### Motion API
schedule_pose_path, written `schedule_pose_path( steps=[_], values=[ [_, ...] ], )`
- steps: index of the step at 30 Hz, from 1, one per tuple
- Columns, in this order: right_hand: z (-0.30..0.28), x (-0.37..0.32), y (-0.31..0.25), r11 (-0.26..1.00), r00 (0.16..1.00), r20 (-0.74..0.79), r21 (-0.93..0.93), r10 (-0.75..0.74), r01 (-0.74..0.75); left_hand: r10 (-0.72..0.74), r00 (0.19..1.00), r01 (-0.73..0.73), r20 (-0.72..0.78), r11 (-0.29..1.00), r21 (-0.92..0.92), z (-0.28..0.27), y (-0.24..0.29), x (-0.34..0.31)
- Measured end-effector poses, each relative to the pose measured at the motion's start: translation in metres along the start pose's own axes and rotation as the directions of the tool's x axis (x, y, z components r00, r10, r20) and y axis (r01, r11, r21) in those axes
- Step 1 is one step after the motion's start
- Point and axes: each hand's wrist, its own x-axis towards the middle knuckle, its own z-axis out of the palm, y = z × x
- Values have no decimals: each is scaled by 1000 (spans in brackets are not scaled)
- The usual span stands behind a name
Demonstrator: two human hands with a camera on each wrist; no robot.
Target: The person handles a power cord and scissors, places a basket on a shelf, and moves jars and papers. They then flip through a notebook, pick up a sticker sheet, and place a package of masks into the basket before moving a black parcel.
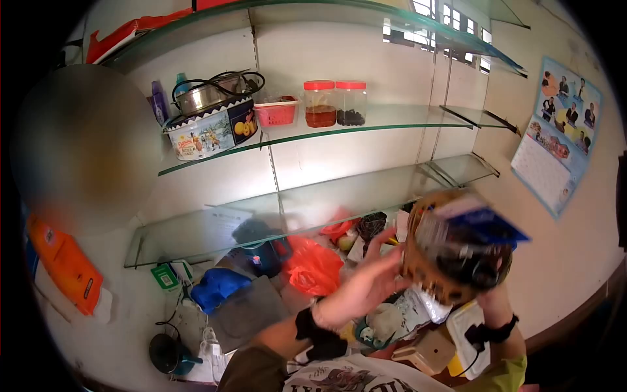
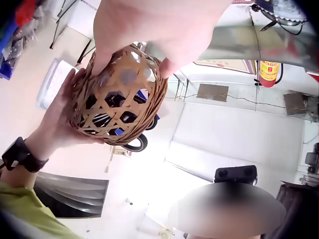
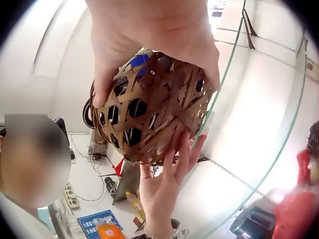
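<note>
A woven bamboo basket (image 1: 428, 277) is raised in front of the shelves and tilted. Dark items, clear plastic and a blue packet (image 1: 486, 225) fill it; through the open weave in the left wrist view a black ring-shaped handle (image 2: 137, 143) sticks out past the rim. My right hand (image 1: 494, 306) grips the basket's side; the right wrist view shows thumb and fingers spread round the woven wall (image 3: 154, 109). Against the basket's opposite side, my left hand (image 1: 366, 287) touches the weave with fingers mostly straight and spread.
Glass shelves (image 1: 366, 121) span the wall ahead, bearing red-lidded jars (image 1: 320, 104), a red tub (image 1: 277, 114) and a patterned tin (image 1: 206, 138). Below lie a red plastic bag (image 1: 312, 264), a blue bag (image 1: 219, 287) and a grey box (image 1: 248, 313). Another person, blurred, is at left.
</note>
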Motion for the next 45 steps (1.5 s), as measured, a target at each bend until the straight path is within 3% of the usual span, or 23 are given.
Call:
schedule_pose_path(
  steps=[3,4,5,6,7,8,11,13,16,18,23,25,27,29,32,36,39,41,45],
  values=[
    [-17,32,5,998,997,-64,55,-32,36,104,994,-102,22,991,-85,-1,21,36],
    [-16,52,6,999,984,-176,32,-4,10,101,995,-99,22,992,-84,1,31,45],
    [13,77,-11,987,950,-287,61,-125,148,180,984,-180,-14,984,-9,4,42,53],
    [15,101,-11,980,929,-326,32,-176,197,261,964,-257,-43,964,69,6,51,60],
    [10,124,-6,971,916,-331,3,-225,240,260,965,-257,-42,964,69,3,58,66],
    [34,141,-26,983,897,-406,-15,-174,184,286,956,-275,-57,949,152,-3,64,73],
    [23,209,0,916,832,-384,-138,-401,377,325,941,-292,-97,920,260,-17,63,77],
    [35,234,9,920,835,-388,-132,-390,368,300,944,-246,-135,917,314,-29,54,74],
    [43,265,24,945,864,-384,-140,-326,294,285,935,-198,-213,914,353,-36,44,64],
    [32,291,55,930,852,-394,-269,-345,252,298,928,-199,-226,905,375,-48,41,56],
    [30,334,88,911,815,-479,-390,-325,135,366,883,-208,-293,866,455,-68,52,36],
    [51,332,73,741,817,-556,-612,-156,-275,407,851,-218,-333,849,481,-77,58,32],
    [54,343,87,782,837,-515,-594,-187,-191,423,834,-230,-354,850,474,-80,60,30],
    [56,357,94,673,828,-561,-610,5,-418,439,816,-246,-376,852,461,-84,61,29],
    [54,371,100,578,827,-557,-654,70,-489,435,809,-233,-395,855,464,-93,56,18],
    [55,365,101,506,824,-562,-690,76,-518,394,808,-174,-439,870,461,-103,45,3],
    [56,371,115,435,830,-558,-752,-18,-496,402,788,-172,-466,871,461,-109,39,3],
    [62,367,121,342,924,-382,-873,-34,-348,399,788,-172,-468,874,455,-112,38,3],
    [76,376,114,313,957,-287,-907,32,-282,403,780,-155,-479,866,475,-110,36,2]
  ],
)
